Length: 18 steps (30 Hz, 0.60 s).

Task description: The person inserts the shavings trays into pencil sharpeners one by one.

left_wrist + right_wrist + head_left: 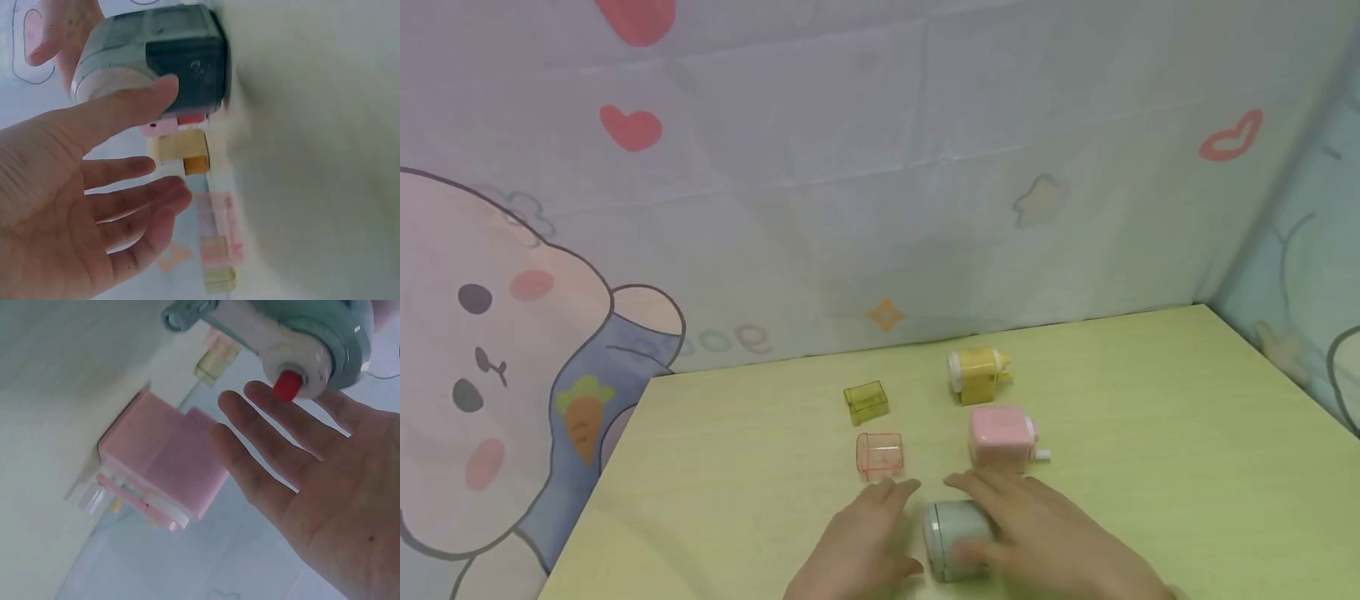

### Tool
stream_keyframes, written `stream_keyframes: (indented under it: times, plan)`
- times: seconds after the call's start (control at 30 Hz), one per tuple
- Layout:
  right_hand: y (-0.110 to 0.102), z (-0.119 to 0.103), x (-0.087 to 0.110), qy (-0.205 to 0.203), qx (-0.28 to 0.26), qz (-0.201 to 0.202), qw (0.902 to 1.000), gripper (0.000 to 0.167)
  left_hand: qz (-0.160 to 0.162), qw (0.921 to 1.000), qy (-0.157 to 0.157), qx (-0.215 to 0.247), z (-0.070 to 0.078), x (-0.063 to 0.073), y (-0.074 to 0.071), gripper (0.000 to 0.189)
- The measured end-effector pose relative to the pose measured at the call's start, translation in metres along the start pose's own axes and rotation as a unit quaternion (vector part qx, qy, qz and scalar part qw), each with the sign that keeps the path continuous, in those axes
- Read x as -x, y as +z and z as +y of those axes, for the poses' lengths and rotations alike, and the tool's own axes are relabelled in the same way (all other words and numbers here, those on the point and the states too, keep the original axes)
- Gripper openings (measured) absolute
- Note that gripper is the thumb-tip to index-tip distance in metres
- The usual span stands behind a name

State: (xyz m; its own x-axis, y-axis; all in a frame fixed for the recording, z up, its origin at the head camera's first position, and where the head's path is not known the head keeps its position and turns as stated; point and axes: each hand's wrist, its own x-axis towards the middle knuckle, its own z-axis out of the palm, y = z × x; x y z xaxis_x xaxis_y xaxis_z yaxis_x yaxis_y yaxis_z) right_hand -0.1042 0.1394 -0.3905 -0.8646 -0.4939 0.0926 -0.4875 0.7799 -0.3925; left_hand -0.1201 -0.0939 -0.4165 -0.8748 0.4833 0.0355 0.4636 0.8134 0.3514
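Observation:
A grey-green crank pencil sharpener (957, 533) stands on the table between the two hands. Its crank and red button show in the right wrist view. My left hand (861, 542) is to its left, fingers spread and loosely bent, holding nothing; in the left wrist view the thumb overlaps the sharpener (181, 62), and I cannot tell if it touches. At the other side my right hand (1045, 533), partly blurred, has its fingers extended over the sharpener's right part. Beyond that hand is a pink crank sharpener (1000, 433).
Farther back stands a yellow crank sharpener (977, 372). Left of these lie a clear pink shavings drawer (880, 456) and a clear yellow-green one (867, 403). A printed cloth (820, 208) hangs along the back edge of the yellowish table (1150, 400).

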Motion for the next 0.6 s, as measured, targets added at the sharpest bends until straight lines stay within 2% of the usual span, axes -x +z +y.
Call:
stream_keyframes:
  times: [0.07,0.17,0.27,0.4,0.6]
  plan:
    - [-0.002,0.003,-0.001,-0.018,0.025,0.033,0.999,0.061,0.032,0.9986,0.011,-0.04,-0.002,0.0,-0.004,0.077]
    - [-0.006,0.01,-0.004,-0.05,0.065,0.086,0.993,0.047,0.079,0.994,0.016,-0.074,-0.008,-0.003,-0.007,0.07]
    - [-0.01,0.016,-0.006,-0.054,0.076,0.119,0.9885,0.033,0.105,0.9897,0.014,-0.096,-0.015,-0.006,-0.008,0.068]
    - [-0.014,0.022,-0.009,-0.052,0.063,0.135,0.9874,0.027,0.095,0.99,0.005,-0.104,-0.025,-0.01,-0.007,0.079]
    - [-0.014,0.029,-0.011,-0.052,0.072,0.16,0.9831,0.036,0.065,0.9952,-0.004,-0.073,-0.043,-0.017,-0.004,0.092]
